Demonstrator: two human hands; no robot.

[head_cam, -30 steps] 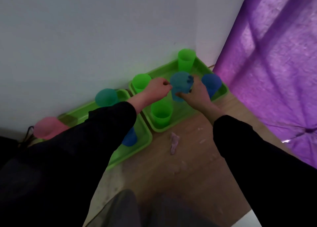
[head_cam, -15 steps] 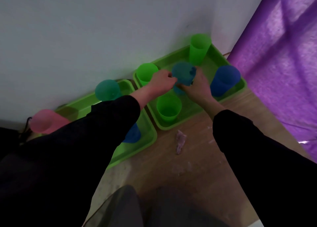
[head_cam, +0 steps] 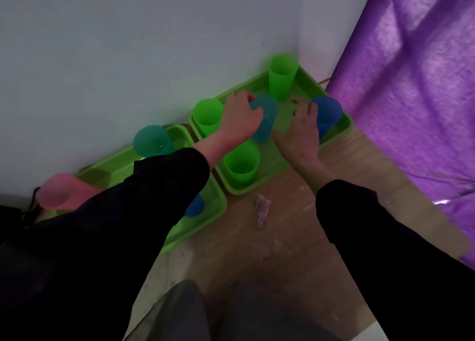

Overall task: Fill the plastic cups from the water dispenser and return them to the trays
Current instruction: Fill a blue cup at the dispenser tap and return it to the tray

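The left grip (head_cam: 241, 116) is curled round the middle teal cup (head_cam: 266, 120), fingers hooked over its far rim and thumb laid across its side. The cup stands upright in the right tray (head_cam: 276, 160), a green tray on the wooden floor (head_cam: 295, 237) against the white wall (head_cam: 154, 44).

The right grip (head_cam: 303, 132) lies just right of that cup, apart from it, palm down over the tray with fingers spread and relaxed, holding nothing. Its fingertips (head_cam: 312, 106) sit against the left side of the blue cup (head_cam: 329, 109); whether they touch it I cannot tell.

Beyond both grips, in the tray's far corner, stands a tall green cup (head_cam: 281, 79). Left of the left grip is a second green cup (head_cam: 208, 114), and on the near side of its wrist a third green cup (head_cam: 241, 163).

Further left of the left grip, the left tray (head_cam: 180, 137) holds a second teal cup (head_cam: 151, 140), a pink cup (head_cam: 61, 191) and a dark blue cup (head_cam: 195, 207) that the black sleeve (head_cam: 128, 212) partly hides.

A crumpled scrap (head_cam: 262, 209) lies on the floor, nearer the person than the right grip. A purple sheet (head_cam: 411, 83) hangs to the right of the right grip.
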